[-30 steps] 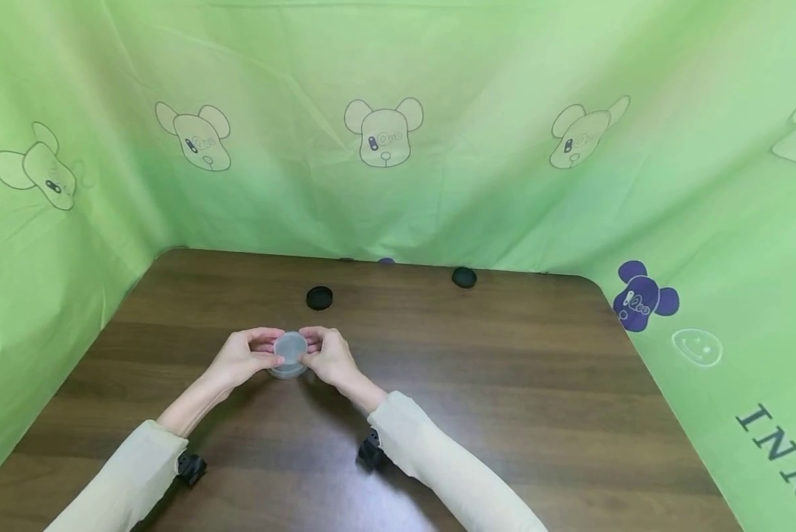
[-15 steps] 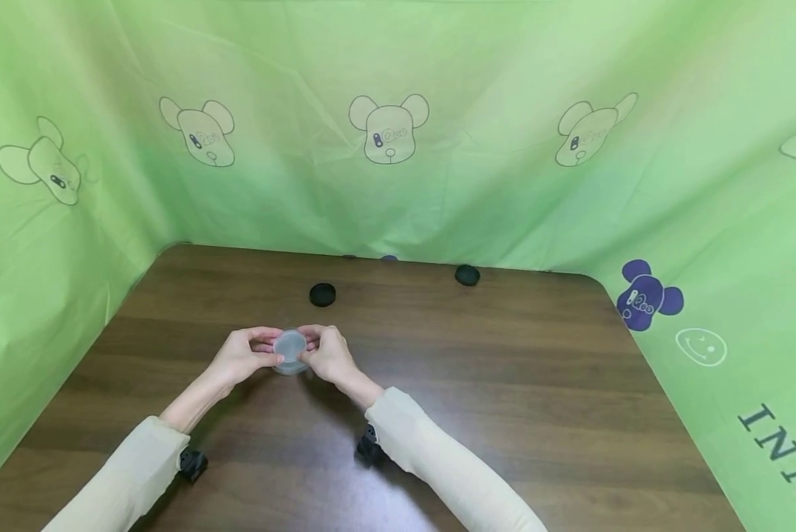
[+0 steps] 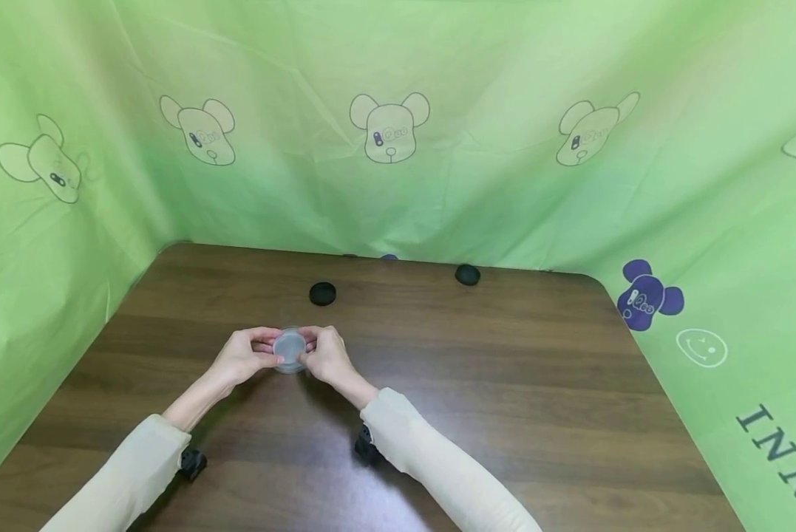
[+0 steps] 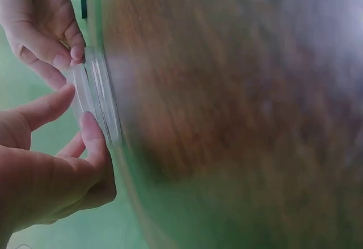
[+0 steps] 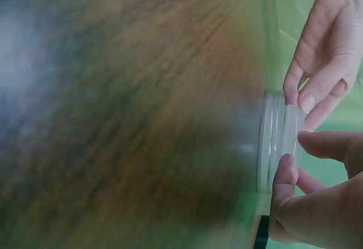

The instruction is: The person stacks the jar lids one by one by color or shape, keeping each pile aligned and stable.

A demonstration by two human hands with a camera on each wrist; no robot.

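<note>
A small translucent round disc, lid-like (image 3: 289, 347), is between my two hands. My left hand (image 3: 241, 358) pinches its left rim with thumb and fingers. On the opposite rim my right hand (image 3: 331, 358) does the same. Directly beneath lies a slightly wider clear round dish (image 4: 108, 98), flat on the table. In the right wrist view the disc (image 5: 292, 130) sits right over that dish, and whether the two are fully joined I cannot tell. The fingers hide parts of both rims.
Two black round cap-like pieces lie farther back on the brown wooden table (image 3: 504, 384): one (image 3: 322, 293) just beyond my hands, another (image 3: 467, 275) at the back edge to the right. A green printed curtain (image 3: 391, 207) encloses the back and sides.
The disc has settled slightly over the clear dish, whose rim shows less below it. Both hands keep their grip. The head view has shifted a little.
</note>
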